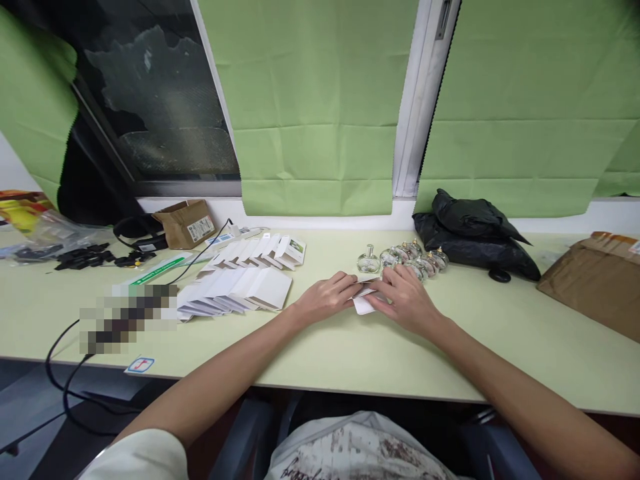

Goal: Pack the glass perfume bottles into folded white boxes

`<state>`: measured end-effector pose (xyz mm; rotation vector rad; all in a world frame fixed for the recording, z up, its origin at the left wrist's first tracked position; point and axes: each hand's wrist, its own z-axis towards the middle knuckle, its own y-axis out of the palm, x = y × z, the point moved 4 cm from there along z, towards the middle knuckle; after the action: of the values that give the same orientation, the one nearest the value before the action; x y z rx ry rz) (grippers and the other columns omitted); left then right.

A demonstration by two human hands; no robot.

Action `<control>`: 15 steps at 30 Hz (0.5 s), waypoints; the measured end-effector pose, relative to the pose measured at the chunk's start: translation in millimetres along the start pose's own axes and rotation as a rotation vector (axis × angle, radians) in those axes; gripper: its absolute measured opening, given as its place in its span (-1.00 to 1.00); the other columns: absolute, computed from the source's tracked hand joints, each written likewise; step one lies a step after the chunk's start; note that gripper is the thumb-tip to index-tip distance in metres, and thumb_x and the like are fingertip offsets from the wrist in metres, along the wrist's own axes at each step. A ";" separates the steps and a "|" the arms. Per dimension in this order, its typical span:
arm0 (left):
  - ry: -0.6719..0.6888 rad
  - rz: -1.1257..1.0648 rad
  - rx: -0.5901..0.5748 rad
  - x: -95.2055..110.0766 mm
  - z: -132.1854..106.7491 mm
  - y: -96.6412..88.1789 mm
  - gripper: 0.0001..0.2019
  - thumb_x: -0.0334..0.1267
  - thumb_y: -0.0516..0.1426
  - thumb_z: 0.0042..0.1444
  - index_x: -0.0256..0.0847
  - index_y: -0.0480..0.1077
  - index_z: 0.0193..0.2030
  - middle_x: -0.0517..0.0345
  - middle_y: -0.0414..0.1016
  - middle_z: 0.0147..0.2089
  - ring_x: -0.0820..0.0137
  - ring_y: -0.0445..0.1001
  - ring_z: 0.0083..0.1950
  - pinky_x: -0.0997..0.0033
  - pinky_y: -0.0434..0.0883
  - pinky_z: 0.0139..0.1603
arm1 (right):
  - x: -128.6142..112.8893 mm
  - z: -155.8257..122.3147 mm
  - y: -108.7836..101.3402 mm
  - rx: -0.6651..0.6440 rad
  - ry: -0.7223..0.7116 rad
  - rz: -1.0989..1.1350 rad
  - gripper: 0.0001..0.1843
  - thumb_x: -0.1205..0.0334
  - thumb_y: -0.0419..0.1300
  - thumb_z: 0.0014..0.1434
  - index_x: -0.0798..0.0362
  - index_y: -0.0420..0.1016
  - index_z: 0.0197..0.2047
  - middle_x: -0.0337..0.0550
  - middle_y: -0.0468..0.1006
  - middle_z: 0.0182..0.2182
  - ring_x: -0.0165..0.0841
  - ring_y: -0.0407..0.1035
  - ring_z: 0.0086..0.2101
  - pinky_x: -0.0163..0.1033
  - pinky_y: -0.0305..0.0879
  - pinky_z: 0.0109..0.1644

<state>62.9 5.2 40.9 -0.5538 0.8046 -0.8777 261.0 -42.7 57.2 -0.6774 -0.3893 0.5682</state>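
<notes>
carton [363, 305] | small, white, plain card, folded flat, not set up | lies flat on the counter [350, 353], mid-width, well back from the near edge | lower left corner shows bare, rest hidden | held between left grip [327, 298] and right grip [407, 301], fingertips on it

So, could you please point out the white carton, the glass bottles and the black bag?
white carton [363, 305], head view, its bare lower corner.
glass bottles [369, 263], head view, the leftmost bottle's body.
black bag [467, 215], head view, its crumpled top.
</notes>
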 end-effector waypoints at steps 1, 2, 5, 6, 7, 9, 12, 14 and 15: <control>-0.003 0.003 -0.001 -0.1 0.5 0.3 -0.68 -0.18 0.05 0.47 -0.21 0.34 0.27 -0.09 0.54 0.04 0.25 0.55 0.01 0.32 0.59 -0.15 | -0.3 0.6 -1.2 0.011 0.009 -0.047 -0.76 0.05 0.22 0.40 0.03 0.59 -0.15 -0.05 0.43 -0.31 -0.20 0.22 -0.26 -0.06 0.13 -0.15; -0.009 0.008 0.000 -0.2 1.0 0.5 -0.67 -0.18 0.05 0.47 -0.22 0.33 0.28 -0.08 0.54 0.03 0.25 0.55 0.00 0.30 0.59 -0.14 | -0.8 1.2 -2.3 0.022 0.018 -0.082 -0.74 0.02 0.24 0.38 0.03 0.60 -0.14 -0.02 0.45 -0.28 -0.18 0.22 -0.24 -0.05 0.14 -0.14; -0.021 0.028 0.013 -0.7 2.2 0.4 -0.67 -0.18 0.07 0.46 -0.25 0.32 0.27 -0.06 0.55 0.01 0.24 0.55 -0.02 0.28 0.59 -0.13 | -2.6 2.8 -3.9 0.044 0.043 -0.120 -0.71 -0.02 0.27 0.35 0.02 0.61 -0.07 0.07 0.52 -0.01 -0.04 0.29 -0.05 0.05 0.21 -0.03; -0.023 0.033 0.018 -1.0 2.4 0.4 -0.67 -0.19 0.07 0.46 -0.25 0.32 0.27 -0.06 0.55 0.01 0.24 0.55 -0.03 0.28 0.59 -0.13 | -3.2 3.2 -3.8 0.046 0.051 -0.119 -0.70 -0.01 0.27 0.35 0.02 0.60 -0.03 0.08 0.50 0.09 0.03 0.27 0.04 0.09 0.23 0.03; -0.026 0.035 0.024 -1.4 2.5 0.4 -0.67 -0.19 0.07 0.46 -0.25 0.32 0.27 -0.06 0.55 0.00 0.24 0.55 -0.03 0.28 0.59 -0.13 | -3.9 3.4 -3.3 0.045 0.056 -0.114 -0.70 0.00 0.27 0.36 0.03 0.58 0.01 0.08 0.48 0.16 0.08 0.24 0.13 0.13 0.23 0.09; -0.029 0.030 0.036 -2.6 2.1 0.7 -0.67 -0.19 0.08 0.46 -0.25 0.32 0.28 -0.05 0.55 0.00 0.25 0.55 -0.03 0.29 0.58 -0.14 | -5.4 3.8 -2.2 0.037 0.056 -0.092 -0.69 0.04 0.26 0.36 0.04 0.55 0.06 0.09 0.49 0.16 0.13 0.19 0.23 0.18 0.23 0.17; -0.020 0.007 0.052 -3.8 0.9 1.5 -0.66 -0.18 0.08 0.46 -0.24 0.33 0.27 -0.06 0.56 0.01 0.26 0.55 -0.03 0.30 0.59 -0.14 | -6.4 4.3 -1.8 0.022 0.041 -0.050 -0.70 0.07 0.25 0.37 0.07 0.53 0.05 0.11 0.55 0.06 0.10 0.24 0.24 0.19 0.29 0.19; -0.010 -0.014 0.055 -4.3 0.2 2.1 -0.66 -0.18 0.09 0.45 -0.24 0.34 0.27 -0.06 0.56 0.02 0.26 0.55 -0.02 0.29 0.59 -0.11 | -5.4 4.5 -2.8 0.013 0.028 -0.027 -0.73 0.07 0.24 0.38 0.07 0.54 0.02 0.13 0.54 0.09 0.08 0.27 0.25 0.18 0.32 0.21; -0.007 -0.029 0.054 -4.6 0.0 2.4 -0.66 -0.19 0.10 0.45 -0.23 0.34 0.27 -0.07 0.56 0.03 0.25 0.55 0.00 0.28 0.59 -0.10 | -4.6 4.5 -3.2 0.005 0.012 -0.014 -0.74 0.08 0.23 0.39 0.07 0.53 0.01 0.13 0.53 0.12 0.07 0.27 0.26 0.17 0.33 0.23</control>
<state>62.2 10.4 41.0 -0.5221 0.7662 -0.9210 256.3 -45.4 61.9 -0.6731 -0.3807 0.5516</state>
